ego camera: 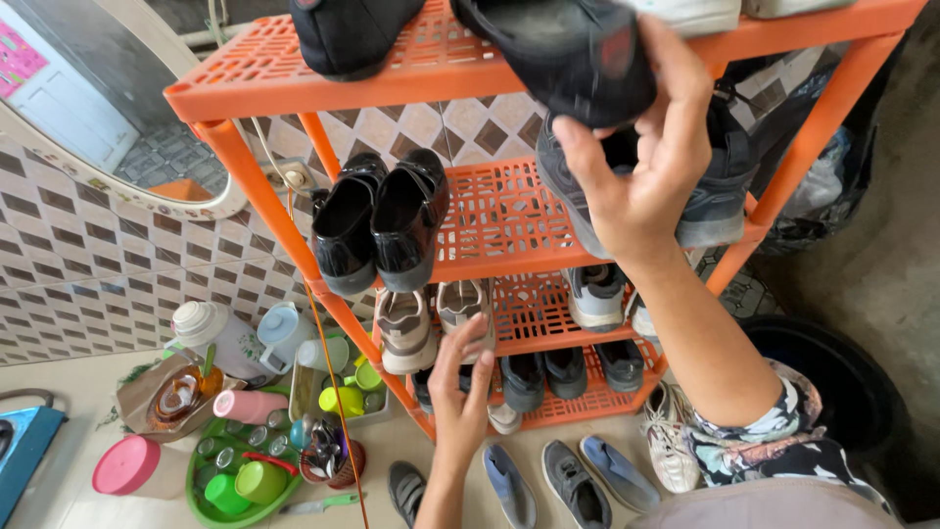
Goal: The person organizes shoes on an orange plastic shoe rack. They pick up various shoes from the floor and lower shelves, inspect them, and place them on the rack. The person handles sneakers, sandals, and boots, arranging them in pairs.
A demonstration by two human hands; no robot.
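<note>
An orange plastic shoe rack [490,211] with several slatted shelves stands against a tiled wall. My right hand [641,162] is raised to the top shelf and grips a black shoe [563,54] by its edge. My left hand [460,387] hangs lower, fingers spread and holding nothing, in front of the third shelf beside a beige sneaker [403,328]. A pair of shiny black shoes [377,220] sits on the second shelf. Grey sneakers [710,201] rest behind my right wrist.
More shoes [573,480] lie on the floor below the rack. To the left are a green basin [235,485] of cups, a pink lid [125,463], jugs and a small basket of utensils. A round mirror [108,118] hangs on the wall. A dark tub [832,377] stands right.
</note>
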